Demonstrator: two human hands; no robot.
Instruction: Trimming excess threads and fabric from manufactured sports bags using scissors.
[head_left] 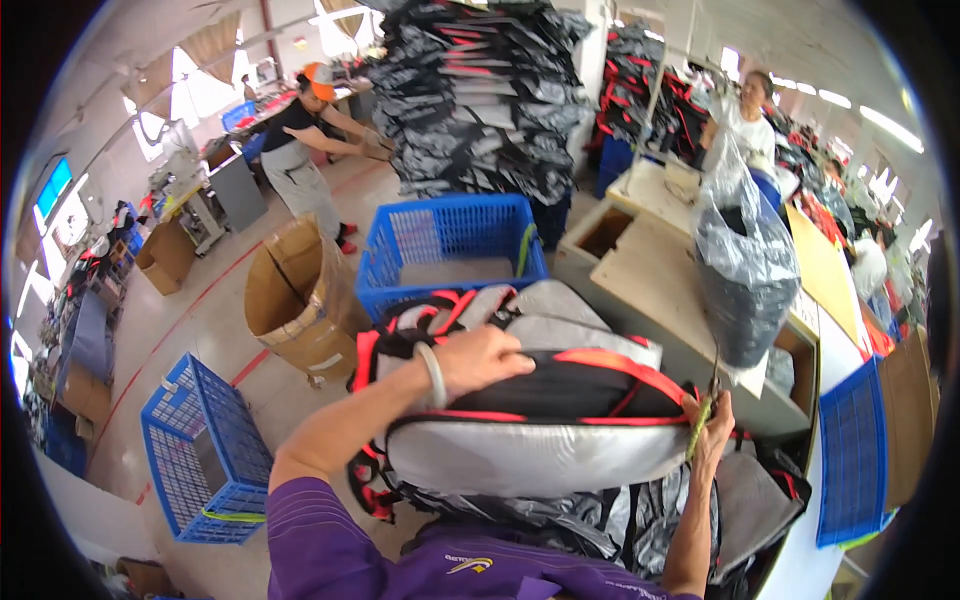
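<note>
In front of me lies a grey and black backpack (540,455) with red-orange trim, its black middle panel facing up. My left hand (478,362), with a pale bangle at the wrist, is closed at the bag's upper edge, and its fingertips seem to pinch the fabric. At the bag's right end my right hand (712,430) is closed round a pair of scissors (699,425) with yellow-green wrapped handles. Their dark blades point up and away from me. More grey and red bag pieces (480,305) lie just beyond the backpack.
A blue crate (450,205) and an open cardboard box (330,335) stand beyond the bags; another blue crate (165,430) is at left. A tall wrapped stack (480,110) rises behind. On the right, a bagged bundle (745,280) sits on a worktable (650,275). Two people stand farther back.
</note>
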